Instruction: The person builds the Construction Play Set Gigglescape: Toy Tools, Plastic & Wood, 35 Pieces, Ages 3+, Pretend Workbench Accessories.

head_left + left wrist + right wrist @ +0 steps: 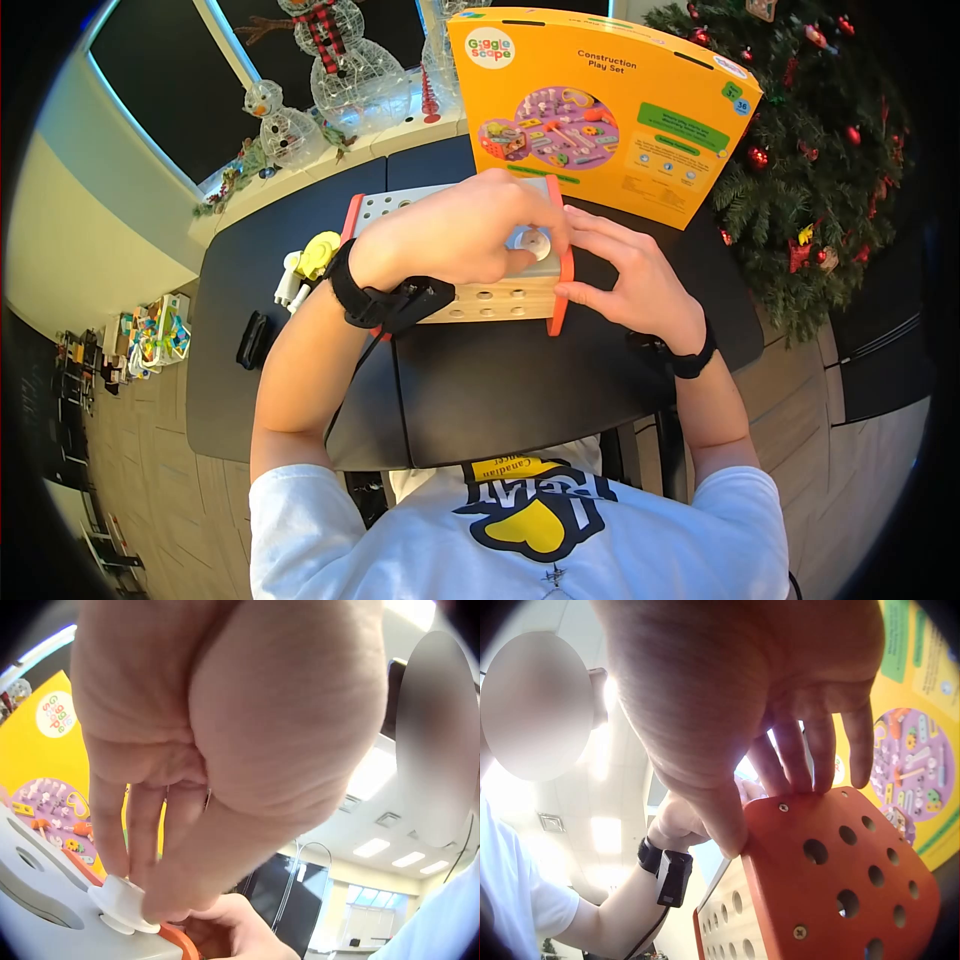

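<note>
Here we watch the left hand, finger and thumb pinched together on a white piece at the right end of the toy bench's grey top. And the right hand, fingers extended and parted, touches the bench's red end panel! Behind the bench, a yellow carton; left of it, yellow-and-white pieces. From overhead, the left hand blocks our sight of some grey top.
</note>
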`<state>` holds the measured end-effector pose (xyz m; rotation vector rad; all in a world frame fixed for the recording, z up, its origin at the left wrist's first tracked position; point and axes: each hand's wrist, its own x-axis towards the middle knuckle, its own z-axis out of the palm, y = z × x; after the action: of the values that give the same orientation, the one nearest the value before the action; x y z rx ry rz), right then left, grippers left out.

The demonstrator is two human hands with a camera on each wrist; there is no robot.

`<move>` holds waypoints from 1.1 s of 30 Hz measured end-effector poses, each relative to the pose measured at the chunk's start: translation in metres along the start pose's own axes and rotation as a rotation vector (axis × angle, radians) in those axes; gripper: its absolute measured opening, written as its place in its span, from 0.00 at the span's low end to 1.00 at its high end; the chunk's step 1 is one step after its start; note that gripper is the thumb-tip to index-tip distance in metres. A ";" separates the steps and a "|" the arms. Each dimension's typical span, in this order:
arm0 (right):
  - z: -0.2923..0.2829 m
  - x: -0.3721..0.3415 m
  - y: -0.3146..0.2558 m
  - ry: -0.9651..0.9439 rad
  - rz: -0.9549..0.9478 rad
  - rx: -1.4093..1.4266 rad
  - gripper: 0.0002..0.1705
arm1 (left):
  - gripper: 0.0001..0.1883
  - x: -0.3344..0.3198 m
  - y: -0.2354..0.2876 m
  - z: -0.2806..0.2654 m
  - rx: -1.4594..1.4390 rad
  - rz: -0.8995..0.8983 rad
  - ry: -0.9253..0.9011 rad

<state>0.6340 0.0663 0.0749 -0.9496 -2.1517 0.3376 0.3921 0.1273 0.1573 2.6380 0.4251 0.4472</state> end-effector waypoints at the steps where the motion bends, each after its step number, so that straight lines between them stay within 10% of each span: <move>1: 0.000 0.000 0.000 -0.002 0.007 0.009 0.34 | 0.07 0.000 -0.001 0.003 0.055 0.016 0.068; 6: 0.000 0.000 0.001 -0.005 -0.013 -0.016 0.34 | 0.09 0.006 0.012 0.020 0.484 -0.269 0.061; 21: 0.000 -0.001 0.002 -0.004 -0.003 -0.011 0.35 | 0.06 -0.002 -0.005 0.007 0.056 -0.042 -0.037; 24: 0.000 -0.001 0.001 -0.007 -0.010 -0.024 0.35 | 0.06 0.000 0.000 0.014 0.159 0.113 0.199; 27: 0.000 -0.001 0.001 -0.007 -0.005 -0.015 0.35 | 0.07 0.000 0.007 0.025 0.526 -0.141 0.075; 33: 0.000 -0.002 0.001 0.001 -0.006 -0.006 0.35 | 0.05 -0.001 0.005 0.027 0.491 -0.086 0.048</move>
<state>0.6351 0.0661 0.0732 -0.9465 -2.1552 0.3277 0.4024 0.1127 0.1364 3.0647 0.7416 0.4211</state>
